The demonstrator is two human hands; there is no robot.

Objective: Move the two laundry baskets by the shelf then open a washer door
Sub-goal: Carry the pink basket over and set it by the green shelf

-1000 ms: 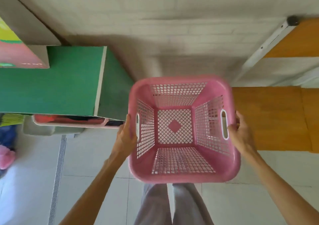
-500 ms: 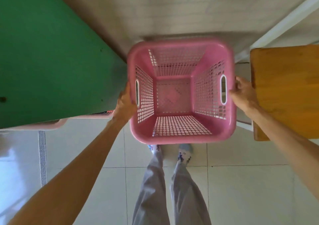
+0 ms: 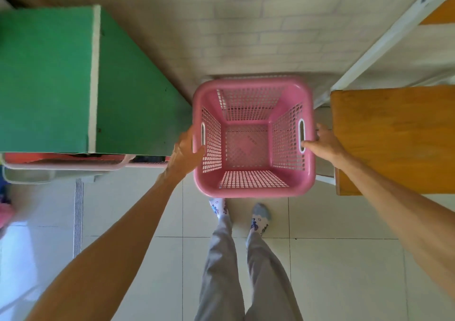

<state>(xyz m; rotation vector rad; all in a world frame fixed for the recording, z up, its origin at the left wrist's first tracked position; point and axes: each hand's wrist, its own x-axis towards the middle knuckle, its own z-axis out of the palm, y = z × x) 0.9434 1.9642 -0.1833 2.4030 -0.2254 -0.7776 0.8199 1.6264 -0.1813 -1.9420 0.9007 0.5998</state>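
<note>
An empty pink laundry basket [image 3: 253,190] with mesh walls and white-edged handle slots sits low against the brick wall, in the gap between a green cabinet and a wooden shelf. My left hand [image 3: 183,153] grips its left side at the handle, thumb over the rim. My right hand [image 3: 325,143] holds the right handle with the thumb in the slot. I cannot tell whether the basket rests on the floor. No washer is in view.
The green cabinet [image 3: 46,74] stands close on the left, with other basket rims [image 3: 64,163] showing beneath its front edge. The orange wooden shelf [image 3: 394,138] on a white frame [image 3: 384,40] is close on the right. My feet [image 3: 261,218] stand on pale tiles just behind the basket.
The basket has gone down and forward into the gap by the wall, with both hands still on its handles. The view has tilted further down, and my arms are stretched out.
</note>
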